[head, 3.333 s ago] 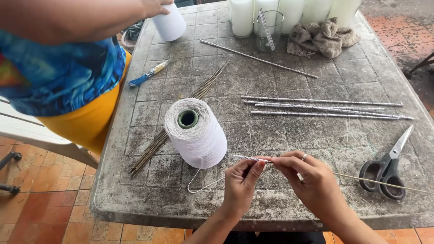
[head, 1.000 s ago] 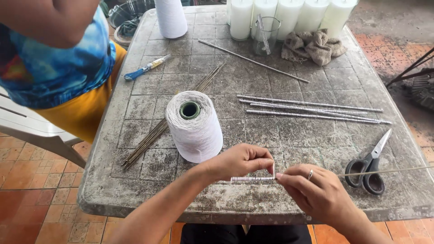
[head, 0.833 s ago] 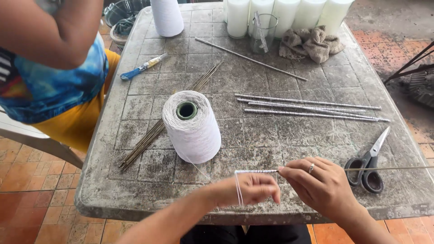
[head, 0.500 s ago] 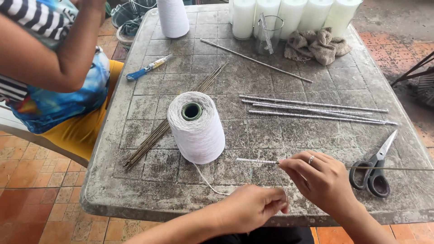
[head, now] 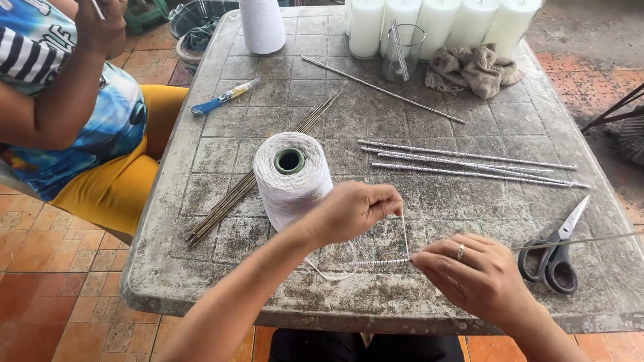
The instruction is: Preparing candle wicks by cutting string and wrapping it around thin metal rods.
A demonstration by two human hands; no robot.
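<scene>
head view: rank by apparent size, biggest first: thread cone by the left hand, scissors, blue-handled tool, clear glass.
1. Thread cone, clearly largest.
2. Scissors.
3. Clear glass and blue-handled tool: look about alike, the tool longer and thinner. Both lie farther from the camera, so no ranking between them.

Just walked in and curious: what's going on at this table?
A person is winding white thread from a big cone around a thin stick. The right hand pinches the stick; the left hand pulls the thread taut above it. Wrapped sticks and scissors lie nearby.
</scene>
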